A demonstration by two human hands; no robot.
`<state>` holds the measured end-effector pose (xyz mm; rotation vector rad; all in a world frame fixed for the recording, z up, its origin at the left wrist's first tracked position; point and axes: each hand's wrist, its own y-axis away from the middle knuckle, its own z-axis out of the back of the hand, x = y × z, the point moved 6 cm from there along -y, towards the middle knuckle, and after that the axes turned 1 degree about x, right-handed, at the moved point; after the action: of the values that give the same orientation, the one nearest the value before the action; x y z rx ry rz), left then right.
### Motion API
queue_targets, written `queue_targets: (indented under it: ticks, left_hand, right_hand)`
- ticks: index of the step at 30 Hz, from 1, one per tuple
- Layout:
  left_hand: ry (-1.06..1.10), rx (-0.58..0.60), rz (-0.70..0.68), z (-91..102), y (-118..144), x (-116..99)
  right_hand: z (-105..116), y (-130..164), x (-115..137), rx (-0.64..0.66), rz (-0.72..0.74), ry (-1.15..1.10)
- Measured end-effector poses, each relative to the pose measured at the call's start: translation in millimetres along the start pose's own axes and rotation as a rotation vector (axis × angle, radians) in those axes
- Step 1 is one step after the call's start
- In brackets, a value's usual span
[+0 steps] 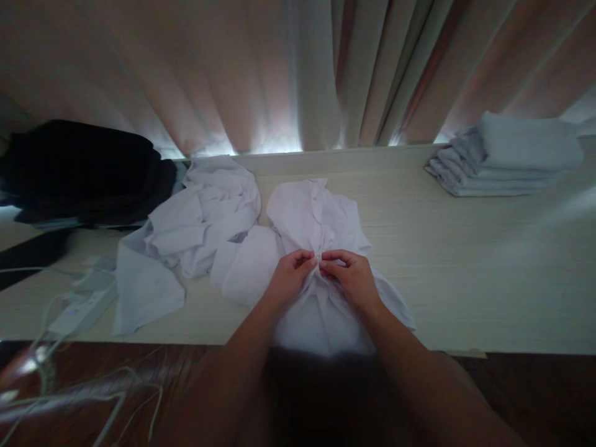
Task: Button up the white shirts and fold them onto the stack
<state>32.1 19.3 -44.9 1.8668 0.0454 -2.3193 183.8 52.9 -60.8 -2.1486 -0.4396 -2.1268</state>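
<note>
Rumpled white shirt [305, 217], radiating creases

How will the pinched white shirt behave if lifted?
Likely floppy: the white shirt gathers in soft folds around left hand and right hand. Probably light; its fabric looks thin. Loose parts may trail, since they spread beyond the grip.

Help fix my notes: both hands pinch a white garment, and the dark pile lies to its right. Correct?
Wrong side: the left hand and right hand pinch a white garment, but the head view shows the dark pile to its left.
</note>
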Motion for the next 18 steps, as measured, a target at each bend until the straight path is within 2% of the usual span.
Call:
queue_targets:
  ticks: [6, 10, 13, 18]
  left_hand:
    - [-0.046, -0.03, -0.029, -0.2, -3, 2]
    - [-0.098, -0.11, -0.022, 4.8, -2, 0]
    - [-0.134, -0.164, 0.002, 6.1, 1, -3]
    - [-0.266, -0.156, -0.073, 1.3, 7, -8]
  right_hand:
    - [-4, -2, -4, -0.027, 0.03, -0.001]
    - [-6, -2, -4, -0.046, 0.074, 0.015]
    - [-6, -2, -2, -0.05, 0.124, 0.073]
    - [-6, -2, 5, -0.055, 0.224, 0.21]
